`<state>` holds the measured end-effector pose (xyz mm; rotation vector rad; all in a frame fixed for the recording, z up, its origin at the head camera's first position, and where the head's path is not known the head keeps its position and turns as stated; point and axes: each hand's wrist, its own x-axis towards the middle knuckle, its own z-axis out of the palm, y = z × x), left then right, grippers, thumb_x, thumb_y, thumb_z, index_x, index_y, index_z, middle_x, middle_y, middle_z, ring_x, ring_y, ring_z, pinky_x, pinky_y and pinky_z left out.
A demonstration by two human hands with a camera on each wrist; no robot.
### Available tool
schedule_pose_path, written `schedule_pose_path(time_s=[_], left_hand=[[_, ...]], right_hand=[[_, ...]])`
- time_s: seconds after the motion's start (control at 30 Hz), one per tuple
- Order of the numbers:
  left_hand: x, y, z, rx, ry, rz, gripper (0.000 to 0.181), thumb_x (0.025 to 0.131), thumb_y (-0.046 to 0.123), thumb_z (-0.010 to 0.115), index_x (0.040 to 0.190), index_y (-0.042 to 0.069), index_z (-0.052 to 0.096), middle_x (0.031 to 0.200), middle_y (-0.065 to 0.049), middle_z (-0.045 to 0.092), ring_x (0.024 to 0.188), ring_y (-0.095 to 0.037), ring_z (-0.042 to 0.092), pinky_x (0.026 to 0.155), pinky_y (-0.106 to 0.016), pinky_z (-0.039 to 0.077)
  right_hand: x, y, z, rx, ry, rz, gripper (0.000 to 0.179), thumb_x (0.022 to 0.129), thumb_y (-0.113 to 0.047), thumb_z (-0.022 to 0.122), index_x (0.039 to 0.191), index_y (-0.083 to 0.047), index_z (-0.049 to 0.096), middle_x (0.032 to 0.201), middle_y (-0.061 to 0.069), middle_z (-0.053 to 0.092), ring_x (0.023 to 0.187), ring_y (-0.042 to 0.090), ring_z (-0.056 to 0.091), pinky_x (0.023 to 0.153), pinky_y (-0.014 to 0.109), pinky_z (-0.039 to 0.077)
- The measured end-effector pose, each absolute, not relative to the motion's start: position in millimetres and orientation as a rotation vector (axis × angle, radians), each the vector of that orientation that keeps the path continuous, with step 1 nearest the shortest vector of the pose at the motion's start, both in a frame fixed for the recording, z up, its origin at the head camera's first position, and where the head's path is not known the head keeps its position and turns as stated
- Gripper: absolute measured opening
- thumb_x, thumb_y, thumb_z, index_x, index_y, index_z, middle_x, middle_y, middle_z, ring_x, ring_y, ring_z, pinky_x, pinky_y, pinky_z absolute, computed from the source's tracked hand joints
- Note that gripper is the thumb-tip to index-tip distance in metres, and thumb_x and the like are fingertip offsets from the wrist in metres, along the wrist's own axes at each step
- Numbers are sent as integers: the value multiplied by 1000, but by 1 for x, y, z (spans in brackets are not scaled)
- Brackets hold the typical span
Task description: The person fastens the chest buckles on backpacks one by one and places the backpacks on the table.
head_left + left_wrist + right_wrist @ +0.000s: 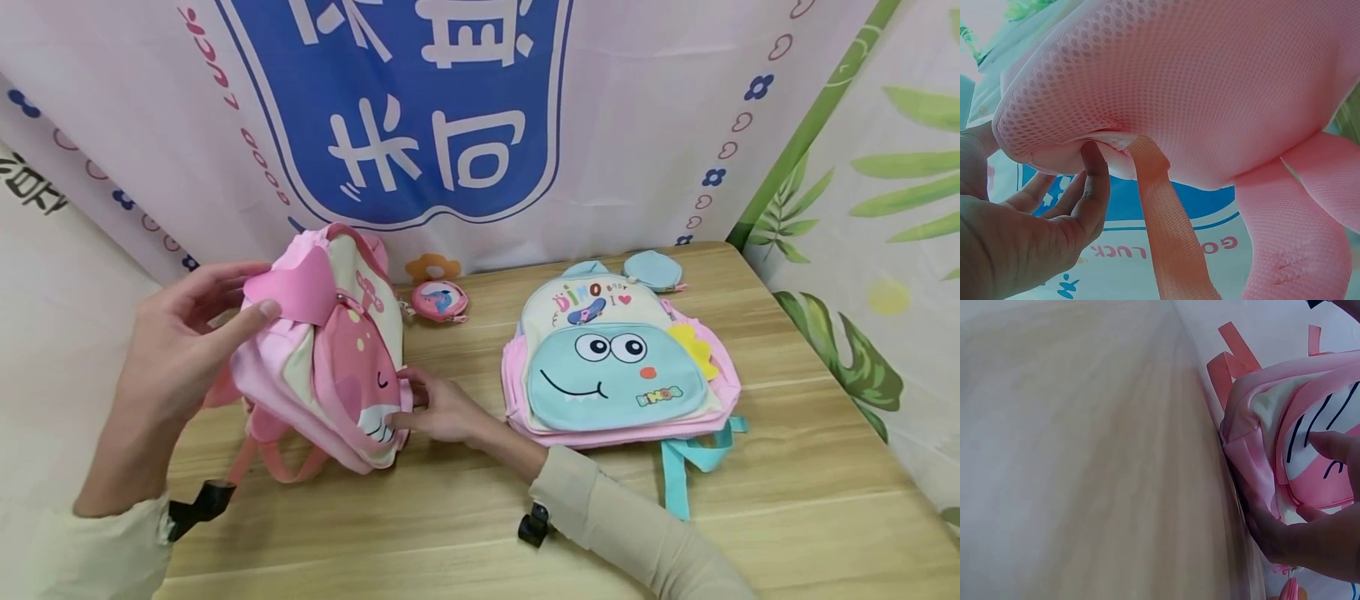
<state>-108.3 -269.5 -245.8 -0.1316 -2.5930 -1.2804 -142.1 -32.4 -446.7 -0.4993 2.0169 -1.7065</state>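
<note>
Wood-grain table (450,525). Pink cartoon-face backpack (341,354) between left fingers (219,273) and right fingers (424,383), both half-curled, gripping opposite sides; likely light, soft, best held from both.

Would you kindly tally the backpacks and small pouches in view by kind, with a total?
Backpacks: 2, the pink backpack between the hands and the dinosaur backpack
Small pouches: 2, the pink pouch and the light blue pouch
Total: 4
</note>
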Motion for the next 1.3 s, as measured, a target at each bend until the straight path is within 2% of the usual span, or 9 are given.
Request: schedule_pose_path(time_s=[0.23, 0.43, 0.63, 0.8, 0.93, 1.17, 1.3], left_hand=[[-110, -261, -250, -100, -2584, -1299, 42, 100, 23, 77, 141, 17, 69, 121, 15, 69, 104, -5, 69, 75, -14, 61], [-110, -254, -253, -97, -2590, -1329, 43, 101, 26, 76, 142, 17, 68, 123, 15, 68, 105, -4, 69, 74, -16, 62], [-111, -247, -255, -113, -2572, -1380, 43, 101, 26, 76, 143, 17, 67, 127, 12, 67, 108, -5, 69, 75, -17, 62], [-110, -241, -257, -110, -2574, -1387, 45, 102, 28, 75, 144, 18, 66, 130, 11, 66, 109, -6, 69, 77, -17, 62], [-109, -236, -258, -113, -2583, -1395, 46, 102, 31, 75, 146, 19, 65, 132, 9, 65, 111, -7, 68, 79, -16, 62], [-110, -226, -260, -143, -2564, -1416, 47, 102, 30, 75, 146, 17, 65, 135, 6, 65, 114, -9, 66, 84, -12, 59], [-110, -220, -261, -155, -2572, -1405, 48, 101, 31, 76, 147, 17, 65, 138, 3, 64, 116, -9, 66, 86, -11, 58]], right_hand=[[-146, -23, -444, -491, 2017, -1656, 72, 96, -26, 81, 158, -12, 48, 145, 9, 66, 135, 23, 63, 108, 30, 55], [-149, -14, -433, -491, 2045, -1649, 76, 98, -23, 76, 162, -4, 41, 159, 16, 53, 142, 33, 58, 116, 44, 52], [-149, -5, -415, -483, 2071, -1691, 75, 100, -18, 73, 164, -6, 37, 165, 19, 45, 148, 40, 51, 120, 52, 48], [-150, 5, -400, -537, 2075, -1751, 73, 102, -15, 72, 165, -9, 36, 168, 14, 42, 151, 41, 47, 123, 56, 44], [-152, 12, -387, -581, 2127, -1771, 70, 102, -16, 72, 164, -13, 38, 167, 11, 44, 151, 37, 49, 122, 55, 45], [-152, 26, -356, -612, 2202, -1860, 66, 103, -20, 74, 160, -10, 44, 163, 11, 49, 148, 33, 53, 116, 49, 53], [-150, 34, -339, -594, 2260, -1858, 62, 104, -29, 73, 159, -21, 47, 160, 5, 53, 139, 29, 62, 109, 42, 59]])
